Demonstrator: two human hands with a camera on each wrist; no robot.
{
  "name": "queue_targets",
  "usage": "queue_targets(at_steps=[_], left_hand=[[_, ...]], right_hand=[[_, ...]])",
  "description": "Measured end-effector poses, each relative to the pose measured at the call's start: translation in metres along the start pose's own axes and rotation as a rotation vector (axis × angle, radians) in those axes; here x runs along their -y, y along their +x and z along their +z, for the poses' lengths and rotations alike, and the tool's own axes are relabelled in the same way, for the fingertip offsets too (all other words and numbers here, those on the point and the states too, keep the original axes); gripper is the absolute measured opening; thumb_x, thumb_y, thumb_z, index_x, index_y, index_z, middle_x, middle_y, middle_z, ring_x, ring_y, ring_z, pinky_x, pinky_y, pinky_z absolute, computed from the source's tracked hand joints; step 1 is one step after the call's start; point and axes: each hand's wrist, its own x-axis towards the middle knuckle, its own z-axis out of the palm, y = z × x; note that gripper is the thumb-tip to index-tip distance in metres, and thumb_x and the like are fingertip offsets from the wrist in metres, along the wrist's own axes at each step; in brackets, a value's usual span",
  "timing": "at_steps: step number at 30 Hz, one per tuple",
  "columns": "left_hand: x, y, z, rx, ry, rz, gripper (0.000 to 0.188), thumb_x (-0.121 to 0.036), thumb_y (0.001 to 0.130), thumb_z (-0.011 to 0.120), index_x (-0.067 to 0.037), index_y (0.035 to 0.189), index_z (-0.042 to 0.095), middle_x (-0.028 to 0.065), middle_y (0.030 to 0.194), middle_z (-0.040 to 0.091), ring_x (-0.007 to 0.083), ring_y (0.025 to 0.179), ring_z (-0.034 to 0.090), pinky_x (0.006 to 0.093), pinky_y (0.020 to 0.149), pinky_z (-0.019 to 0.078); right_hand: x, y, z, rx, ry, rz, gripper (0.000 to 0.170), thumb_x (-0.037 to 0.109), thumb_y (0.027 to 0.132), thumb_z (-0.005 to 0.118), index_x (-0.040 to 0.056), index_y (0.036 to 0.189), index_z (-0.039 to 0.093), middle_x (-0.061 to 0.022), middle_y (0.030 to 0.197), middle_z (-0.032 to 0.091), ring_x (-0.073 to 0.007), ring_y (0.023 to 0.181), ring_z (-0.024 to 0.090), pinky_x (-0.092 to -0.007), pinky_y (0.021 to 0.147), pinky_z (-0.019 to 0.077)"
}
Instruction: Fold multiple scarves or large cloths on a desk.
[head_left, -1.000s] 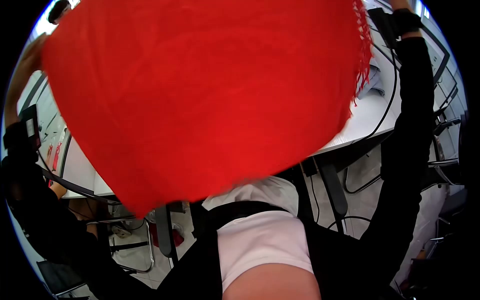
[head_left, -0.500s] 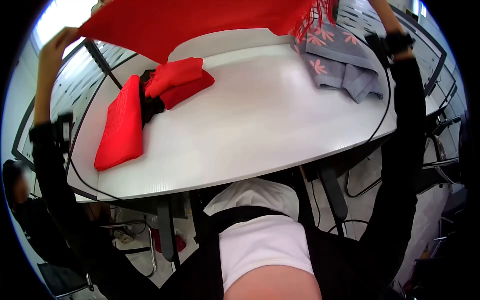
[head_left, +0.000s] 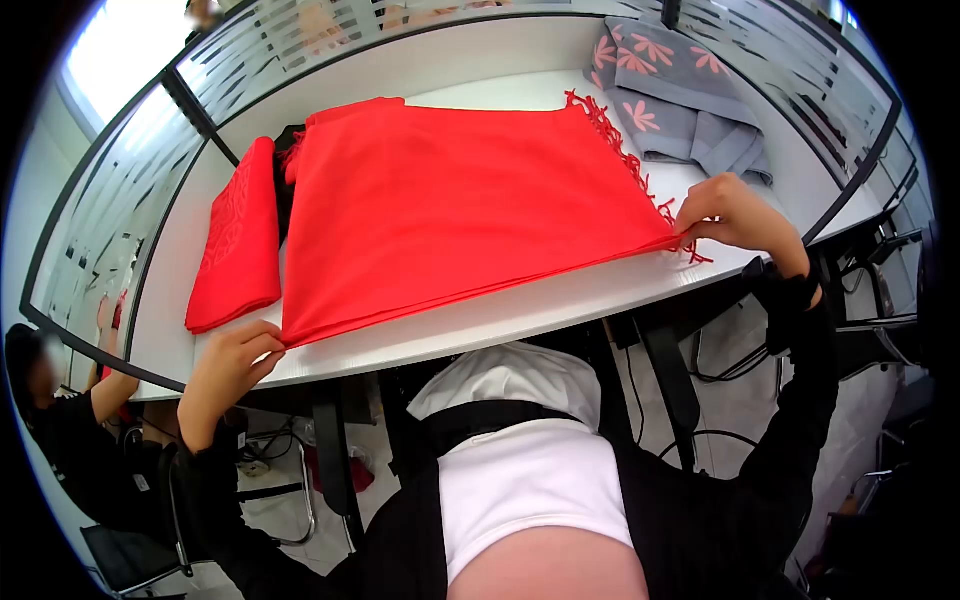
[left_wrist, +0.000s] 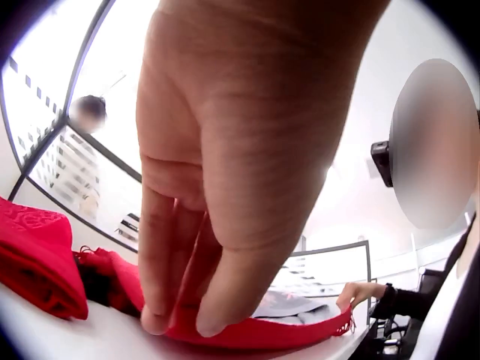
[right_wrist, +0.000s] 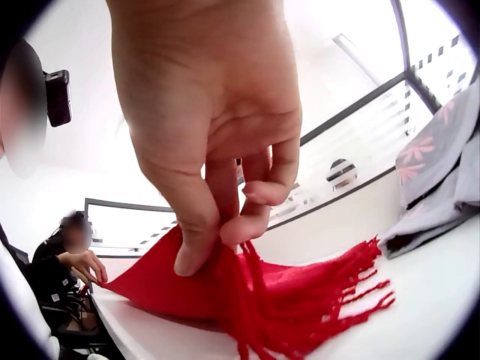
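left hand (head_left: 228,375): pinching near-left corner
right hand (head_left: 738,215): pinching near-right corner, by fringe
red shawl (head_left: 460,200): spread on white table (head_left: 430,338); likely light, limp, not fragile; grip corners, all layers
grey cloth (head_left: 690,140): far right, past fringe

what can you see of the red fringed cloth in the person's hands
The red cloth is plain, bright and thin-looking, with a fringe of twisted strands along its right side. It lies spread over the white table, mostly smooth; layered near edges suggest it is folded. The left hand pinches its near left corner, and the right hand pinches the near right one, beside the fringe.
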Motion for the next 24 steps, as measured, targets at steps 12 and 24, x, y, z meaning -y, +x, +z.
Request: queue_targets(at_steps=[12,24], left_hand=[[-0.02,0.098,-0.009,-0.587,0.264,0.342,0.015,0.005,0.071,0.056,0.0,0.085,0.052,0.0108,0.088,0.058,0.0258,0.077,0.06,0.0283,0.064,0.0495],[-0.054,0.172,0.03,-0.469,-0.589,0.309,0.029,0.016,0.07,0.051,0.0,0.094,0.049,0.0075,0.086,0.059,0.0174,0.085,0.062,0.0273,0.078,0.0496]], right_hand=[[0.018,0.123,0.008,-0.474,-0.333,-0.418,0.011,-0.001,0.068,0.059,0.0069,0.076,0.061,-0.0034,0.074,0.061,-0.021,0.069,0.057,-0.029,0.06,0.0467],[0.055,0.171,0.044,-0.388,0.32,-0.487,0.013,0.0,0.069,0.062,0.0044,0.081,0.06,-0.005,0.076,0.062,-0.0198,0.07,0.06,-0.0269,0.063,0.0474]])
